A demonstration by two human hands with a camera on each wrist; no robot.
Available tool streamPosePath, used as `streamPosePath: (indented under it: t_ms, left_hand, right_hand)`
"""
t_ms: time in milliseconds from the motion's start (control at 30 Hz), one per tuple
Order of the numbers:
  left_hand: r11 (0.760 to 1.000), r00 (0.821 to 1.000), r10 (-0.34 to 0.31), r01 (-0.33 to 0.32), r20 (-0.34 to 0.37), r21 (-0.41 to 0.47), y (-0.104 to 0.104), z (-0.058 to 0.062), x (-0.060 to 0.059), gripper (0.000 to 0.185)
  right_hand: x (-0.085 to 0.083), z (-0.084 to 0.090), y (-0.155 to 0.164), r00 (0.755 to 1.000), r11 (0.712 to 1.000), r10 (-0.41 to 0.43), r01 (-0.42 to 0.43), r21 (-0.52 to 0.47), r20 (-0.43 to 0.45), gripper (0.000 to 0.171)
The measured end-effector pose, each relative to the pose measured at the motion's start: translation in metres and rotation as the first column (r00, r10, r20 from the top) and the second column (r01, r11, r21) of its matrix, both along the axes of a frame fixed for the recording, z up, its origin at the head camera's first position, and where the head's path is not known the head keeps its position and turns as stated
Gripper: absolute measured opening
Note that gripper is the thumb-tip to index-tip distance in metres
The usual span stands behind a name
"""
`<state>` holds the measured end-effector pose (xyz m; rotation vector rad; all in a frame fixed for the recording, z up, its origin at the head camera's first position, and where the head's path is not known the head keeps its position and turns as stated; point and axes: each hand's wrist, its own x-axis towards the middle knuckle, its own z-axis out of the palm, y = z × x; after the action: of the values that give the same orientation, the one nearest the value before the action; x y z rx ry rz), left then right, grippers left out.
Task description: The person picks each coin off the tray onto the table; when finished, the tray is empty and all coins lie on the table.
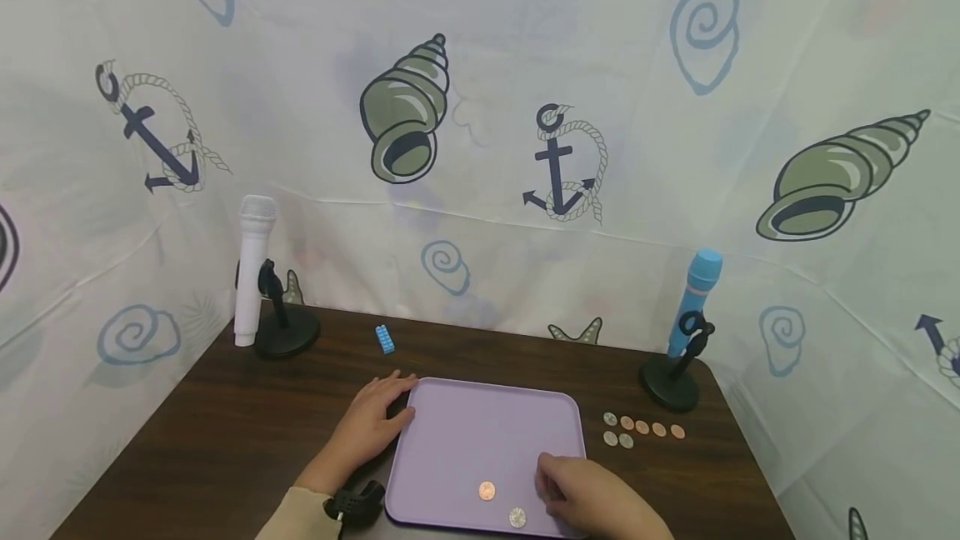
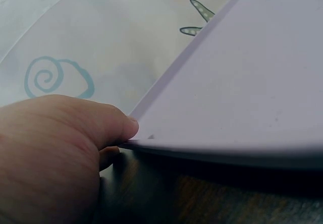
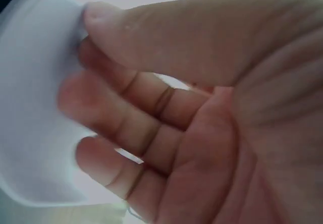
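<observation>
A shallow lilac tray lies on the dark wooden table. My left hand rests along its left side near the far corner, fingers fairly straight. In the left wrist view the thumb touches the tray's corner. A copper coin and a silver coin lie on the near part of the tray. My right hand is over the tray's right side, fingers bent. In the right wrist view the thumb meets the index finger; I cannot tell whether something is between them.
Right of the tray, silver and copper coins lie in two rows. A blue toy brick sits behind the tray. A white microphone stands back left and a blue microphone back right, each on a black stand. A patterned cloth hangs behind.
</observation>
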<state>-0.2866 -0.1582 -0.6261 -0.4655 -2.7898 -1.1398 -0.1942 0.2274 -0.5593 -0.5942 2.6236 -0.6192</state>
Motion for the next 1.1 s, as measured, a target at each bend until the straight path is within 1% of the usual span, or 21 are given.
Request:
streamPosePath:
  t_ms: [100,200,300,433,500,600,700,833,900,1000,1100]
  left_hand:
    - [1.0,1.0,-0.002,0.002,0.017,0.001,0.001,0.002,0.0,0.053]
    - [1.0,1.0,-0.003,0.003,0.029,0.002,0.001,0.002,0.0,0.054]
    - [1.0,0.999,-0.003,0.004,0.044,-0.002,0.001,0.002,-0.002,0.054]
    - [1.0,0.998,-0.006,0.007,0.061,-0.007,0.0,0.0,-0.003,0.055]
    - [1.0,0.998,-0.009,0.009,0.058,-0.008,0.0,-0.001,-0.003,0.055]
    - [1.0,0.999,-0.009,0.009,0.053,-0.007,0.0,-0.002,-0.003,0.055]
    - [1.0,0.998,-0.009,0.009,0.054,-0.004,0.0,-0.002,-0.002,0.055]
    - [1.0,0.998,-0.006,0.006,0.065,0.0,0.0,-0.001,-0.002,0.055]
    - [1.0,0.998,-0.005,0.005,0.064,-0.001,0.0,0.0,-0.002,0.055]
    - [1.0,0.998,-0.004,0.005,0.065,-0.003,0.0,0.0,-0.002,0.055]
    - [1.0,0.998,-0.003,0.003,0.063,-0.005,-0.001,0.0,-0.001,0.055]
  right_hand:
    - [-0.001,0.002,0.003,1.0,1.0,0.003,-0.003,-0.01,-0.003,0.018]
    - [-0.004,0.006,0.008,0.997,1.0,0.022,-0.023,-0.006,-0.068,0.015]
    - [-0.006,0.006,0.012,0.992,1.0,0.023,-0.024,-0.01,-0.121,0.014]
    - [-0.01,0.005,0.02,0.989,1.0,0.005,-0.01,-0.029,-0.147,0.014]
    - [-0.012,0.006,0.027,0.984,0.999,0.006,-0.013,-0.04,-0.178,0.015]
    - [-0.015,0.01,0.041,0.972,0.999,-0.015,0.003,-0.05,-0.235,0.02]
    - [-0.017,0.016,0.057,0.959,0.998,-0.06,0.049,-0.046,-0.277,0.025]
    - [-0.018,0.02,0.078,0.943,0.99,-0.141,0.144,-0.013,-0.301,0.027]
    - [-0.02,0.022,0.087,0.933,0.978,-0.194,0.208,0.015,-0.303,0.026]
    - [-0.023,0.024,0.099,0.919,0.955,-0.274,0.294,0.03,-0.283,0.023]
    - [-0.025,0.023,0.107,0.905,0.929,-0.351,0.369,0.034,-0.242,0.021]
